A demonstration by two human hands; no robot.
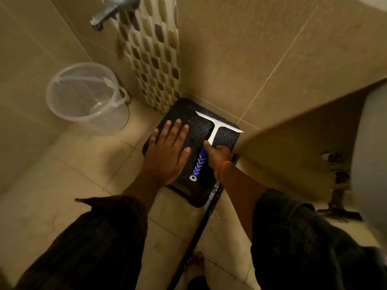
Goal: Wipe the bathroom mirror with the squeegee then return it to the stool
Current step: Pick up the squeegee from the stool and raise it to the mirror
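A black textured stool (188,120) stands in the corner of the tiled walls. On it lies the squeegee (215,130), with a white T-shaped blade at the far end and a blue handle with white chevrons pointing toward me. My right hand (218,153) wraps the handle near its white neck, thumb on top. My left hand (169,149) rests flat on the stool's left half, fingers spread, holding nothing. No mirror is in view.
A clear plastic bucket (88,97) stands on the floor to the left, under a metal tap (113,11). A beige counter edge (303,126) overhangs at the right, with pipework (339,181) below it. A dark rod (201,231) leans near my bare foot (194,266).
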